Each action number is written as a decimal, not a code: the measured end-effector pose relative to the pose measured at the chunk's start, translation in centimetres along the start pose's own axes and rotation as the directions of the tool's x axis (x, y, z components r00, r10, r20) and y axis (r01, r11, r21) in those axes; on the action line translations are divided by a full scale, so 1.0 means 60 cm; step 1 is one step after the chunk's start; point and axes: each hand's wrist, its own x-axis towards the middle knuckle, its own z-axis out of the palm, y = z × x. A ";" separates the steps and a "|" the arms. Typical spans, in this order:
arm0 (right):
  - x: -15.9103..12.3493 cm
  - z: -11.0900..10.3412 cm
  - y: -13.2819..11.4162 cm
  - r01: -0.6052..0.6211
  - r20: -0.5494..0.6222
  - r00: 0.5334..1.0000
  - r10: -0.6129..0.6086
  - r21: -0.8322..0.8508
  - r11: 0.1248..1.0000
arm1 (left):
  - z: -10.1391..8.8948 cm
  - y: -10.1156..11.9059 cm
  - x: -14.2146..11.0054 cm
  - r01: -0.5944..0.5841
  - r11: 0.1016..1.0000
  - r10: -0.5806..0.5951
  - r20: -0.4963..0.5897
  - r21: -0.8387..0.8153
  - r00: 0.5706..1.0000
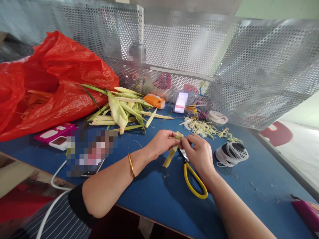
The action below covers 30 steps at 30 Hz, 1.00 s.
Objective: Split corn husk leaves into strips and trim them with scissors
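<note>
Above the blue table, my left hand [161, 142] pinches a pale green strip of corn husk [170, 156] between thumb and fingers. My right hand [199, 152] is closed at the strip's upper end, its fingertips meeting those of my left. The strip's lower end hangs free, angled down to the left. Just below my right hand lies a pair of scissors [195, 184] with yellow handles, partly covered by the hand. A spool of white cord [231, 153] stands to the right of my right hand.
Corn husks [119, 111] are heaped at back left beside a red plastic bag [74, 73]. Shredded husk trimmings [206, 128] and a tape roll [217, 118] lie back right. A phone with a cable, a purple box [56, 134] and an orange tissue pack [154, 100] are around. Perforated metal panels [179, 46] stand behind.
</note>
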 end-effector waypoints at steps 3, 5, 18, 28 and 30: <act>0.004 -0.010 0.001 -0.049 0.048 0.998 0.045 0.086 0.995 | -0.004 -0.002 0.004 -0.015 0.999 0.014 -0.031 -0.046 0.999; 0.007 -0.018 0.005 -0.080 0.071 0.995 0.069 0.168 0.982 | -0.009 -0.002 0.007 -0.007 0.993 0.001 -0.045 -0.116 0.999; 0.006 -0.018 0.000 -0.205 0.092 0.978 0.189 0.234 0.950 | 0.000 0.001 0.000 -0.041 0.999 0.041 -0.018 -0.028 0.999; 0.012 -0.029 0.005 -0.192 0.117 0.978 0.171 0.208 0.959 | -0.006 -0.003 -0.001 -0.019 0.999 0.015 0.076 0.050 0.997; 0.017 -0.035 0.009 -0.204 0.085 0.978 0.189 0.237 0.950 | -0.007 -0.003 -0.001 -0.002 0.999 -0.004 0.126 0.050 0.992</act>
